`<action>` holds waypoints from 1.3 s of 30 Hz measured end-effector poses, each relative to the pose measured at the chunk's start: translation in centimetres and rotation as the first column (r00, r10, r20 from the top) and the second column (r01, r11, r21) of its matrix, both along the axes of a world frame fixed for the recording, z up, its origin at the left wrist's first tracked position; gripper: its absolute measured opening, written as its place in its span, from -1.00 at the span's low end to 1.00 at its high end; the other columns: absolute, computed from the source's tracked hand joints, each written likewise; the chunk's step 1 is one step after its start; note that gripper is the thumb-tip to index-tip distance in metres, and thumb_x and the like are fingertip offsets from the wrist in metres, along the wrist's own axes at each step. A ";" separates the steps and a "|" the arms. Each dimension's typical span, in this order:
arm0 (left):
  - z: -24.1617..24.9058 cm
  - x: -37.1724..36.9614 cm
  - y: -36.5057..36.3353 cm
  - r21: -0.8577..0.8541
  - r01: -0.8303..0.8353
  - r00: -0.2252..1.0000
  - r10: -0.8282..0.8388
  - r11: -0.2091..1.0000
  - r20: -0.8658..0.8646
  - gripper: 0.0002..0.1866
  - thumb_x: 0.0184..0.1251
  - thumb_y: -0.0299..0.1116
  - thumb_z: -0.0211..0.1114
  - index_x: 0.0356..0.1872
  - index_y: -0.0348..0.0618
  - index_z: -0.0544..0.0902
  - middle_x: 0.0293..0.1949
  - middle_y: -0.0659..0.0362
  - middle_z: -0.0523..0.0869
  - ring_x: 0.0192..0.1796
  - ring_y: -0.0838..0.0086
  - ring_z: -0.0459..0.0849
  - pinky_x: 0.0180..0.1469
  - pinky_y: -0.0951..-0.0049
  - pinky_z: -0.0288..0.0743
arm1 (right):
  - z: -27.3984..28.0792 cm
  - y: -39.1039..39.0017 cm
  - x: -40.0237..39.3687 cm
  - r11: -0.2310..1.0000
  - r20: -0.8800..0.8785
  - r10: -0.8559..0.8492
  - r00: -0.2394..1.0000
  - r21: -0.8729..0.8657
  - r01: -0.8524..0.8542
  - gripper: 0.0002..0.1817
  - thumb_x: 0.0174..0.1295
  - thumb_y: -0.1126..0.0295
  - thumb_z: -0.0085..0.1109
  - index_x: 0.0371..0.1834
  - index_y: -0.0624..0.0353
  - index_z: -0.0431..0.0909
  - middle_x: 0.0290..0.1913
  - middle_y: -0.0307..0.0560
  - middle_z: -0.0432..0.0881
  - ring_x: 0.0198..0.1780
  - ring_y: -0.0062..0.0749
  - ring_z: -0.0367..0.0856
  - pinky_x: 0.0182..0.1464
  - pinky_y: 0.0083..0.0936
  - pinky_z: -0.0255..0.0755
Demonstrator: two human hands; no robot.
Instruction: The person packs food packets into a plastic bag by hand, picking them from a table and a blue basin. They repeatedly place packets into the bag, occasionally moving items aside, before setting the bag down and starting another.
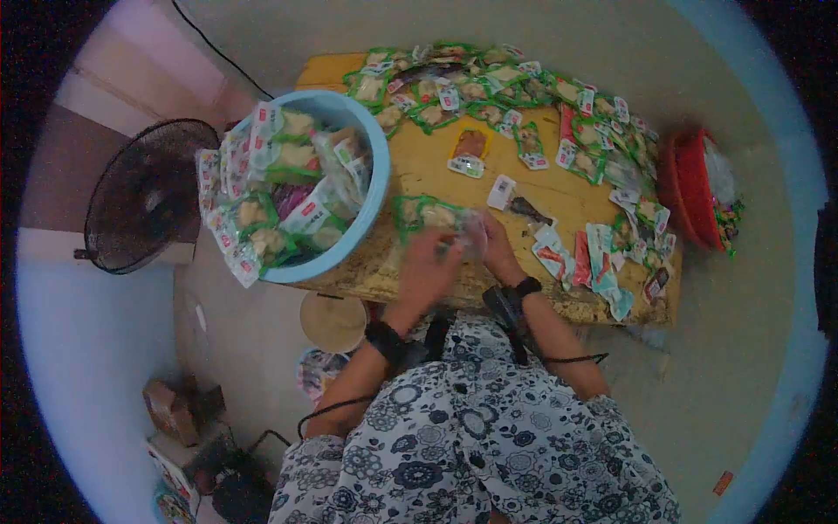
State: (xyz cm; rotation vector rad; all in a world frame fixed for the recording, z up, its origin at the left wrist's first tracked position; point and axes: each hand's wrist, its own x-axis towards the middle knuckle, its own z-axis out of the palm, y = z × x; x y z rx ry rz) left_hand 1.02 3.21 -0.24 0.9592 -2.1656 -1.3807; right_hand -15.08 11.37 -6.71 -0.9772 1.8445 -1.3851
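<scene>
A green-edged clear plastic food packet (428, 212) with pale pieces inside is held low over the front edge of the yellow table (419, 170). My left hand (429, 269) has its fingers bent and pressed together at the packet's near side. On the other side, my right hand (497, 249) closes around the packet's clear, crinkled end. Both hands are slightly blurred, so the exact fingertip contact is hard to see. Just beyond them lie a white-labelled dark packet (528, 210) and a small yellow-edged packet (470, 153).
A light-blue basin (377, 166) piled with packets stands at the table's left. Many green-edged packets (476, 90) line the back and right side. A red basket (688, 188) is at the right, a black fan (148, 196) at the left, and a round bucket (334, 323) below.
</scene>
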 end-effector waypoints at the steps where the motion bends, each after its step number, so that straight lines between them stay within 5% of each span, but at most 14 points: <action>1: -0.5 0.7 -0.7 -0.122 -0.077 0.994 0.085 0.990 0.065 -0.60 0.15 -0.34 0.33 0.02 -0.23 0.55 -0.09 -0.08 0.65 -0.02 0.04 0.62 0.08 0.12 0.47 | -3.3 -0.1 -0.6 0.999 -0.053 -0.046 0.998 -0.008 0.046 -0.71 0.46 0.28 0.00 0.09 0.23 0.48 -0.01 -0.14 0.57 0.00 -0.53 0.50 -0.04 -0.54 0.48; 4: 0.1 2.7 -2.5 -0.225 -0.109 0.992 0.120 0.968 0.035 -0.35 0.06 -0.34 0.37 0.24 -0.25 0.42 0.09 -0.18 0.56 0.17 -0.09 0.50 0.24 0.03 0.36 | -5.7 -0.1 -1.2 0.991 0.028 -0.130 0.991 -0.018 0.131 -0.68 0.46 0.28 0.04 0.17 0.19 0.47 0.00 -0.17 0.56 0.02 -0.55 0.50 -0.16 -0.59 0.51; 8: -2.6 3.5 -3.8 -0.283 -0.045 0.986 0.089 0.958 0.142 -0.15 -0.04 -0.33 0.43 0.37 -0.25 0.28 0.18 -0.22 0.50 0.24 -0.11 0.45 0.32 0.06 0.31 | 2.1 -0.8 0.4 0.995 0.582 -0.063 0.810 -0.030 0.099 -0.67 0.46 0.28 0.05 0.19 0.19 0.47 -0.04 -0.17 0.59 0.00 -0.52 0.55 -0.28 -0.60 0.52; 11: -5.3 3.4 -3.8 -0.150 -0.054 0.997 0.062 0.987 0.046 -0.09 -0.08 -0.32 0.46 0.39 -0.24 0.25 0.20 -0.20 0.50 0.28 -0.06 0.44 0.36 0.10 0.28 | 0.9 -1.3 -0.6 0.986 0.197 0.025 0.980 0.159 -0.057 -0.59 0.43 0.11 0.05 -0.02 0.31 0.50 -0.14 -0.05 0.59 -0.06 -0.36 0.58 0.02 -0.31 0.52; 14: -6.2 2.7 -4.0 0.155 -0.024 0.999 0.030 0.988 -0.032 -0.03 -0.09 -0.28 0.48 0.42 -0.24 0.21 0.25 -0.19 0.46 0.34 0.00 0.39 0.40 0.14 0.23 | -0.8 -2.0 -0.6 0.997 0.005 0.063 0.998 0.040 -0.063 -0.64 0.40 0.15 0.09 -0.11 0.30 0.53 -0.17 -0.09 0.60 -0.15 -0.39 0.57 -0.09 -0.33 0.51; 19: -5.8 2.6 -4.1 0.220 -0.122 0.992 0.116 0.968 0.040 0.04 -0.07 -0.20 0.51 0.46 -0.25 0.14 0.36 -0.20 0.33 0.42 0.01 0.29 0.43 0.16 0.19 | -0.8 -3.5 -1.6 0.988 -0.052 0.114 0.992 0.115 -0.107 -0.70 0.38 0.19 0.09 -0.24 0.26 0.56 -0.21 -0.10 0.58 -0.18 -0.34 0.58 -0.17 -0.33 0.48; 22: -5.7 1.6 -4.5 -0.055 -0.028 0.999 0.029 0.998 0.024 0.00 0.00 -0.22 0.48 0.49 -0.17 0.12 0.42 -0.16 0.26 0.45 -0.01 0.23 0.44 0.09 0.16 | -1.7 -4.1 -0.7 0.990 0.065 -0.134 0.989 0.051 0.131 -0.72 0.37 0.23 0.10 -0.28 0.28 0.52 -0.26 -0.06 0.59 -0.24 -0.29 0.59 -0.19 -0.36 0.47; 25: -4.1 0.9 -4.0 -0.347 0.110 0.982 -0.049 0.931 0.180 -0.09 0.06 -0.27 0.45 0.48 -0.05 0.19 0.46 -0.09 0.20 0.48 -0.03 0.18 0.44 0.02 0.13 | -4.5 -4.7 -0.9 0.982 -0.087 -0.146 0.985 -0.135 0.133 -0.75 0.37 0.26 0.09 -0.26 0.27 0.47 -0.25 -0.05 0.61 -0.22 -0.28 0.61 -0.18 -0.40 0.49; 27: -4.5 0.7 -3.9 -0.453 0.198 0.962 -0.083 0.869 0.260 -0.15 0.09 -0.28 0.41 0.46 0.00 0.24 0.48 -0.07 0.16 0.50 -0.05 0.12 0.45 -0.01 0.12 | -5.5 -5.1 -1.3 0.972 0.010 -0.100 0.995 -0.211 0.100 -0.79 0.35 0.31 0.14 -0.17 0.25 0.49 -0.21 -0.10 0.62 -0.17 -0.32 0.63 -0.13 -0.44 0.50; 28: -4.7 0.6 -3.9 -0.501 0.242 0.949 -0.096 0.831 0.299 -0.19 0.11 -0.29 0.40 0.44 0.02 0.27 0.49 -0.06 0.14 0.51 -0.05 0.09 0.45 -0.02 0.11 | -5.7 -5.4 -1.3 0.967 0.230 -0.087 0.969 -0.215 0.138 -0.79 0.33 0.35 0.19 -0.10 0.24 0.52 -0.18 -0.14 0.61 -0.13 -0.34 0.63 -0.09 -0.45 0.51; 30: -5.2 0.7 -4.0 -0.515 0.251 0.951 -0.109 0.820 0.291 -0.24 0.14 -0.26 0.37 0.42 -0.01 0.31 0.50 -0.05 0.12 0.52 -0.07 0.04 0.46 -0.01 0.09 | -4.7 -4.8 -1.5 0.985 0.319 -0.097 0.943 -0.107 0.138 -0.74 0.32 0.38 0.22 0.02 0.22 0.54 -0.08 -0.16 0.59 -0.07 -0.36 0.63 -0.01 -0.47 0.51; 32: -5.0 0.7 -3.9 -0.513 0.265 0.944 -0.110 0.817 0.312 -0.27 0.17 -0.23 0.34 0.40 -0.05 0.33 0.50 -0.06 0.10 0.54 -0.08 0.00 0.48 0.00 0.06 | 3.0 -3.3 -1.7 0.988 0.068 -0.097 0.993 0.127 0.088 -0.70 0.38 0.35 0.16 0.11 0.20 0.48 0.07 -0.11 0.56 -0.01 -0.34 0.63 0.07 -0.48 0.51; 36: -4.5 0.3 -3.8 -0.491 0.267 0.934 -0.096 0.830 0.345 -0.27 0.21 -0.17 0.30 0.40 -0.17 0.30 0.51 -0.09 0.08 0.55 -0.06 -0.05 0.51 0.01 -0.03 | -0.2 -0.4 -4.2 0.971 0.146 -0.233 0.961 -0.013 0.237 -0.47 0.29 0.36 0.26 0.29 0.20 0.31 0.18 -0.05 0.54 0.08 -0.34 0.61 0.12 -0.48 0.49; 39: -4.9 0.2 -3.8 -0.481 0.264 0.937 -0.104 0.836 0.334 -0.26 0.24 -0.16 0.27 0.42 -0.23 0.26 0.51 -0.11 0.08 0.56 -0.05 -0.08 0.53 0.04 -0.07 | -1.4 0.5 -2.6 0.970 -0.017 -0.241 0.970 -0.047 0.240 -0.31 0.19 0.38 0.37 0.35 0.25 0.23 0.13 -0.07 0.59 0.08 -0.34 0.61 0.08 -0.46 0.50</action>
